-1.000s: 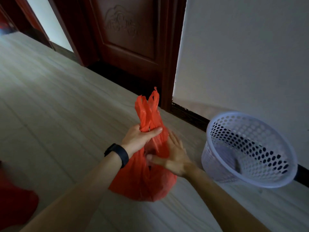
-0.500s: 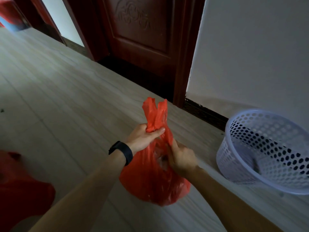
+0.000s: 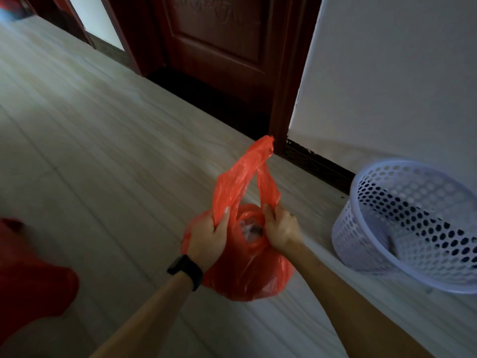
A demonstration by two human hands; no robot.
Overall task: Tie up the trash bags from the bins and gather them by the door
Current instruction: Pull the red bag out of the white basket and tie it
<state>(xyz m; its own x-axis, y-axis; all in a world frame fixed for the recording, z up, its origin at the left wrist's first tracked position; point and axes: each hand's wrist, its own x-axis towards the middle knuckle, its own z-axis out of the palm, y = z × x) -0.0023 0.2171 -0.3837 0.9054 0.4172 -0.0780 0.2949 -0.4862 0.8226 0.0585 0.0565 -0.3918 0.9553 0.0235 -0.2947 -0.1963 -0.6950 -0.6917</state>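
A red plastic trash bag (image 3: 247,275) rests on the pale floor in front of me, its mouth gaping with crumpled trash visible inside. My left hand (image 3: 209,236), with a black watch on the wrist, pinches the bag's left handle strip. On the other side, my right hand (image 3: 280,228) grips the right handle strip. The two strips rise and meet in a point above the hands. A perforated white bin (image 3: 410,223) stands without a bag to the right, against the wall.
A dark red wooden door (image 3: 222,40) in its frame lies ahead, with a white wall (image 3: 387,73) to its right. A red shape (image 3: 28,282) fills the lower left corner. Another doorway shows at the far upper left.
My hands have moved apart: the left no longer clasps both handles together, and the right has taken hold of the right strip, so the mouth now gapes.
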